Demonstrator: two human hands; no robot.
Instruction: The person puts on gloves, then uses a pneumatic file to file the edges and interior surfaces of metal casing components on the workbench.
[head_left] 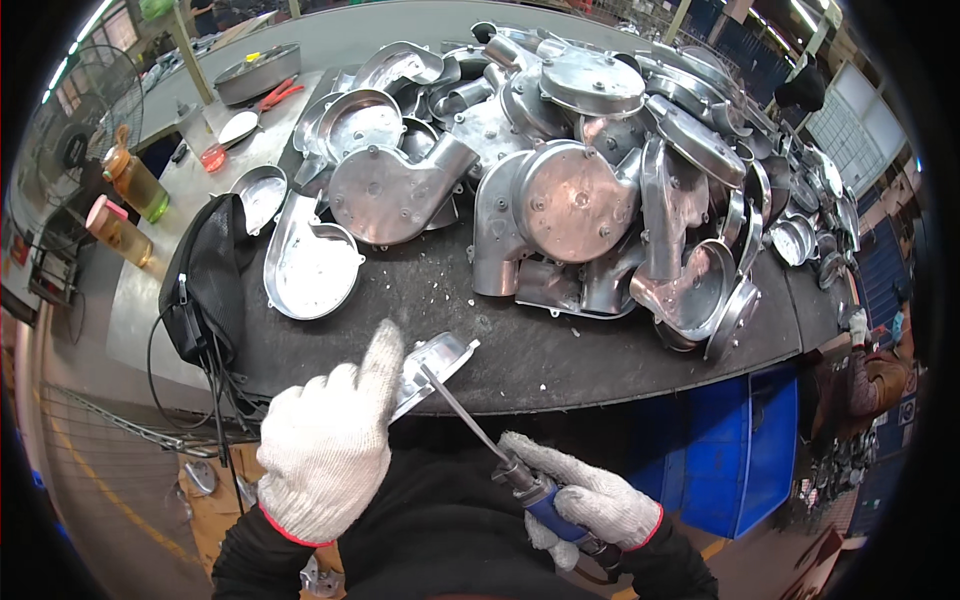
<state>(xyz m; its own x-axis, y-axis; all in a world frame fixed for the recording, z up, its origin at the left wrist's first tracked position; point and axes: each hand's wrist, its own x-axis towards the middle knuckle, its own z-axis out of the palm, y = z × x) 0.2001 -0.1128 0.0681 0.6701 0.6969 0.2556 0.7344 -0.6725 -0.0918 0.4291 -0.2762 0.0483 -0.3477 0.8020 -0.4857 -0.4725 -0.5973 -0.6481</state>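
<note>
My left hand (pixel 325 455), in a white knit glove with a red cuff edge, grips a cast metal blower housing (pixel 445 352) at the table's front edge. Its index finger stretches out along the casting, and the back of the hand hides much of the piece. In my right hand (pixel 600 500), gloved alike, is a blue and black die grinder (pixel 555 505) with a long thin shaft. The shaft slants up to the left, and its tip meets the rim of the housing, as far as I can tell.
A large heap of shiny metal housings (pixel 580 200) covers the dark tabletop (pixel 430 290). A black mesh bag (pixel 205 275) with cables lies at left, near two bottles (pixel 135 185) and red-handled pliers (pixel 280 93). Below the right edge stands a blue bin (pixel 740 450). Another person (pixel 870 380) works at far right.
</note>
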